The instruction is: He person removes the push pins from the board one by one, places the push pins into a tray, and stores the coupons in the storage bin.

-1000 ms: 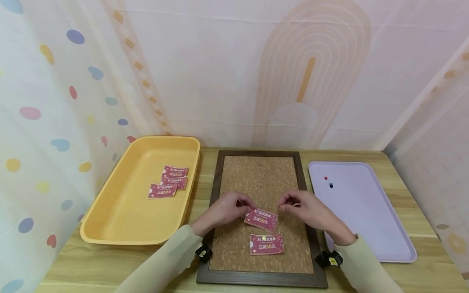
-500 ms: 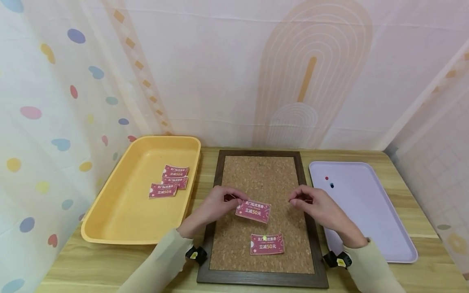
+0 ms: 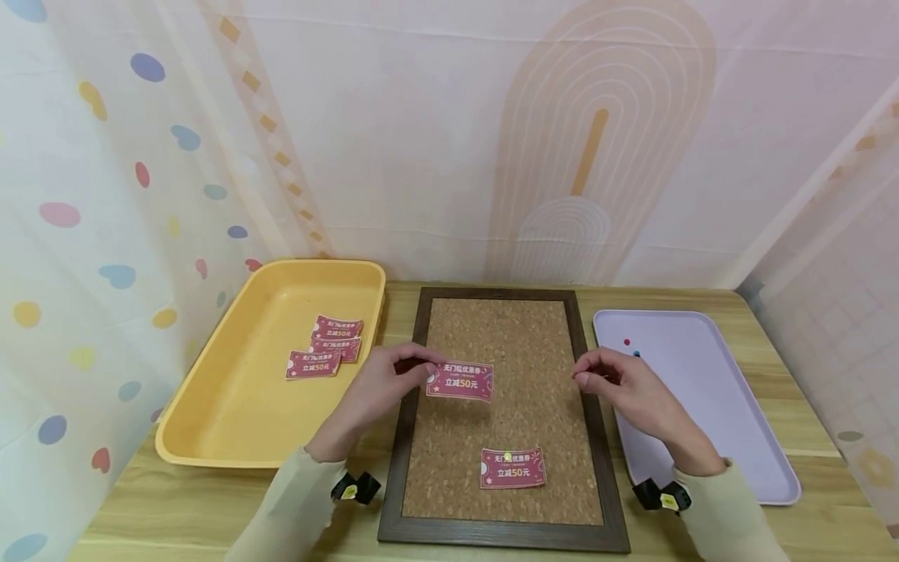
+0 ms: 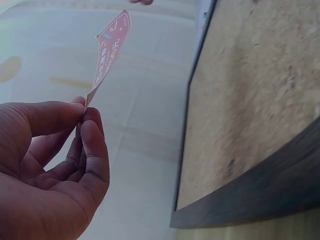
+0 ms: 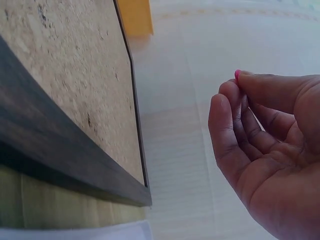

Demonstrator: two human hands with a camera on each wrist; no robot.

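My left hand [image 3: 386,378] pinches a pink-red paper coupon [image 3: 460,380] by its left edge, above the left half of the framed cork board [image 3: 534,343]. In the left wrist view the coupon [image 4: 112,47] bends slightly between thumb and forefinger. Over the board's right frame, my right hand [image 3: 632,386] pinches a small pink push pin [image 5: 237,74]; only its head shows in the right wrist view, the rest being hidden by the fingertips. Another coupon [image 3: 513,471] lies on the lower board, with a yellow push pin [image 3: 507,457] at its top edge.
A yellow tray [image 3: 232,421] at the left holds several coupons, among them a front coupon [image 3: 313,364]. The lilac tray [image 3: 709,421] at the right has a red push pin [image 3: 627,342] and a bluish one [image 3: 636,354] in it. A curtain [image 3: 435,140] hangs behind.
My left hand has carried its coupon up and left from just above the pinned one, and the coupon has levelled. The right hand has moved right and slightly up, away from the coupon.
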